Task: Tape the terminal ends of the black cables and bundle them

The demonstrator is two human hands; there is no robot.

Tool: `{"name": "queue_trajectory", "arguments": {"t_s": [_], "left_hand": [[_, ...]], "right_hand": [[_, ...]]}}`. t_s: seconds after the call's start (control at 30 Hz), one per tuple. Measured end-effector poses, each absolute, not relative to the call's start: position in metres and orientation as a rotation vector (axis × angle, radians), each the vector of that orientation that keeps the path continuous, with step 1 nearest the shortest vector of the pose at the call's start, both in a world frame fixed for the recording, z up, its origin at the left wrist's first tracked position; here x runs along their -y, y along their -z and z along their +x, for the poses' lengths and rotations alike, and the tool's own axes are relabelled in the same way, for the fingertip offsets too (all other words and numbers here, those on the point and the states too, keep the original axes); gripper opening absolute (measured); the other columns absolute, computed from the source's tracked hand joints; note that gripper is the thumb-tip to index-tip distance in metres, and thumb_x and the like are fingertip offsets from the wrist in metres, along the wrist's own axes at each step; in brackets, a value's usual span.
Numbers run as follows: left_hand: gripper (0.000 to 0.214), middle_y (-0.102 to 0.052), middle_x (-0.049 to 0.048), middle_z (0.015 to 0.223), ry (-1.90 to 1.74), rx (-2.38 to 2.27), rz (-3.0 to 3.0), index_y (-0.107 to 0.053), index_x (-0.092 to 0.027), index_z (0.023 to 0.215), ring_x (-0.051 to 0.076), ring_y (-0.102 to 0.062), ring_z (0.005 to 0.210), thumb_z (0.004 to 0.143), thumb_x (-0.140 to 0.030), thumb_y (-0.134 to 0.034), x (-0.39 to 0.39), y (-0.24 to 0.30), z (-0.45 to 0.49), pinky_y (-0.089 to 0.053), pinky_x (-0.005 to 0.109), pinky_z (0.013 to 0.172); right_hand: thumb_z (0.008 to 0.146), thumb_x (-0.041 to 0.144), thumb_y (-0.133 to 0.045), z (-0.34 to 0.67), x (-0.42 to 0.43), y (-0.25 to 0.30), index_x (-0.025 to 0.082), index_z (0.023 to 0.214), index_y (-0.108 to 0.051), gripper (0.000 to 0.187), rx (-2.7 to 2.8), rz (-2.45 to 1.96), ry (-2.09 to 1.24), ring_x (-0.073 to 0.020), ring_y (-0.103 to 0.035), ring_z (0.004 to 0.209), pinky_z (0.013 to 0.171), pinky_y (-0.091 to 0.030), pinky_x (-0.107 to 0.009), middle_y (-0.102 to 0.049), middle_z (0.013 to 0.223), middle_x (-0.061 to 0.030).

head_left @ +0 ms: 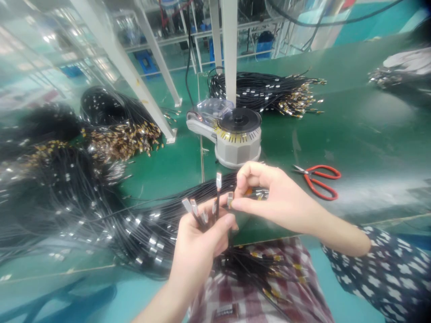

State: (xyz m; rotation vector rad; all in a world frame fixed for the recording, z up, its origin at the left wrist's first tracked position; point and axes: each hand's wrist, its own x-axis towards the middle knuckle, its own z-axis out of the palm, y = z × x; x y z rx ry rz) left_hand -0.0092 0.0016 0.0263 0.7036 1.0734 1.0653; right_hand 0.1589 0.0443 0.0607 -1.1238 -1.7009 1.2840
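My left hand (198, 242) is closed around a small bunch of thin black cables (205, 215) whose silver connector ends stick up above my fingers. My right hand (269, 193) pinches one silver connector tip (230, 198) at the right side of that bunch, thumb and fingers pressed together. Both hands hover above the front edge of the green table (353, 130). More black cables with gold ends (266, 264) lie across my lap on a plaid cloth.
A grey tape dispenser (232, 130) stands just beyond my hands. Red-handled scissors (319, 179) lie to the right. Large heaps of black cables with gold ends (117, 134) fill the left, and another bundle (269, 92) lies at the back. White frame legs (230, 49) rise behind.
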Motion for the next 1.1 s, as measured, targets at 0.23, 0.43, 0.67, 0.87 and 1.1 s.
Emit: {"name": "queue_trajectory", "arguments": {"t_s": [0.23, 0.43, 0.67, 0.87, 1.1], "left_hand": [[0.033, -0.06, -0.0008, 0.061, -1.09, -1.056, 0.73, -0.075, -0.017, 0.106, 0.0, -0.031, 0.037, 0.073, -0.025, -0.079, 0.0, -0.025, -0.009, -0.022, 0.016, 0.037], [0.031, -0.063, 0.0012, 0.063, -1.082, -1.002, 0.717, -0.073, -0.016, 0.106, -0.001, -0.029, 0.038, 0.076, -0.023, -0.077, -0.003, -0.026, -0.012, -0.021, 0.015, 0.037], [0.031, -0.065, 0.0016, 0.064, -1.12, -1.02, 0.731, -0.071, -0.016, 0.107, 0.0, -0.031, 0.037, 0.077, -0.022, -0.076, -0.005, -0.028, -0.014, -0.022, 0.015, 0.037], [0.031, -0.064, 0.0004, 0.063, -1.123, -0.995, 0.748, -0.067, -0.015, 0.107, 0.0, -0.031, 0.036, 0.077, -0.022, -0.076, -0.004, -0.028, -0.013, -0.022, 0.015, 0.036], [0.019, -0.066, 0.0016, 0.064, -1.126, -1.015, 0.756, -0.063, -0.014, 0.091, 0.001, -0.037, 0.036, 0.079, -0.023, -0.075, -0.004, -0.027, -0.014, -0.026, 0.015, 0.038]], "right_hand": [[0.075, 0.012, -0.067, 0.156, -0.045, -0.055, 0.021, 0.076, -0.049, 0.02, 1.679, -1.175, -1.281, -0.0137, -0.062, 0.071, 0.068, -0.048, -0.026, -0.064, 0.072, 0.0034], [0.078, 0.021, -0.07, 0.155, -0.045, -0.045, 0.02, 0.081, -0.05, 0.02, 1.535, -1.137, -1.424, -0.0148, -0.065, 0.077, 0.073, -0.048, -0.028, -0.068, 0.078, 0.0008], [0.089, 0.038, -0.058, 0.154, -0.041, -0.034, 0.018, 0.096, -0.061, 0.022, 1.424, -1.132, -1.436, -0.0196, -0.063, 0.09, 0.079, -0.048, -0.034, -0.067, 0.1, -0.0068], [0.084, 0.03, -0.065, 0.146, -0.035, -0.031, 0.016, 0.084, -0.068, 0.014, 1.477, -1.155, -1.324, -0.0176, -0.062, 0.082, 0.077, -0.047, -0.031, -0.07, 0.086, -0.0038], [0.083, 0.02, -0.067, 0.144, -0.036, -0.032, 0.015, 0.074, -0.07, 0.011, 1.485, -1.16, -1.215, -0.0141, -0.066, 0.076, 0.076, -0.049, -0.025, -0.073, 0.077, -0.0018]]}}
